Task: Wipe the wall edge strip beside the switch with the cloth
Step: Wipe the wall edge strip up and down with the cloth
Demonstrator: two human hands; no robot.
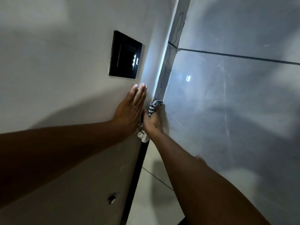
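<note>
A black switch plate (pixel 125 55) is mounted on the pale painted wall. To its right runs the narrow grey edge strip (pixel 170 52), marked with thin dark scribbled lines, between the painted wall and the glossy tiles. My right hand (pixel 152 121) grips a blue-and-white striped cloth (pixel 154 106) and presses its bunched end against the strip below the switch. A loose end of the cloth hangs beneath my wrist. My left hand (pixel 129 109) lies flat on the painted wall, fingers together, just left of the cloth.
Large glossy grey wall tiles (pixel 235 103) with a dark grout line fill the right side. A dark vertical trim (pixel 139 168) runs down below my hands, with pale floor tiles (pixel 151 184) beyond. A small chipped hole (pixel 111 198) marks the wall low down.
</note>
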